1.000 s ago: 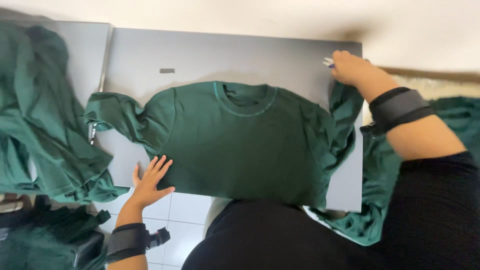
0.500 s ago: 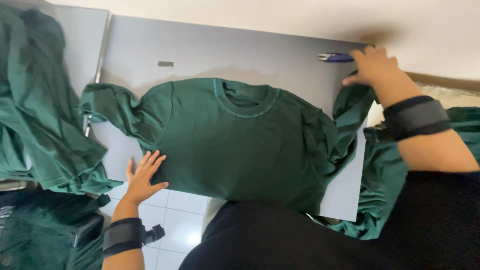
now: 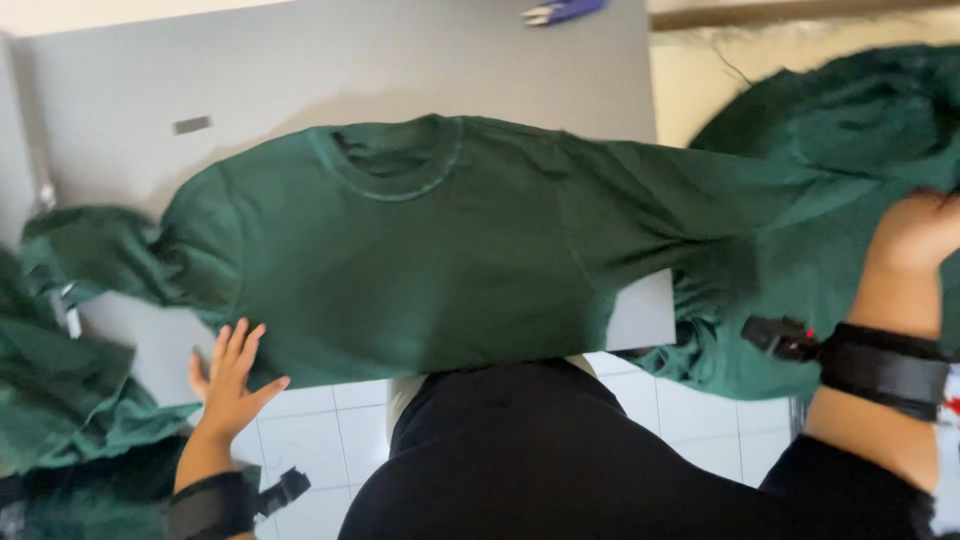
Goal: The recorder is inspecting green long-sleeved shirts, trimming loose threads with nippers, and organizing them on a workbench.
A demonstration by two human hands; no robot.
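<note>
Dark green knitted sweatshirt (image 3: 430, 250) lies spread flat, front up, on the grey surface (image 3: 300, 70), hem at the near edge. The left hand (image 3: 228, 375) rests open, fingers spread, at its hem corner. The right hand (image 3: 915, 235) reaches into the heaped green fabric (image 3: 850, 130); its grip cannot be told. Farther off lies a blue pen (image 3: 562, 11).

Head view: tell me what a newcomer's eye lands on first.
A dark green sweatshirt lies spread flat on the grey table, neck towards the far edge. The left hand rests open at its lower left corner; the right hand reaches into a heap of green cloth at the right. A blue pen-like thing lies at the table's far edge.
</note>
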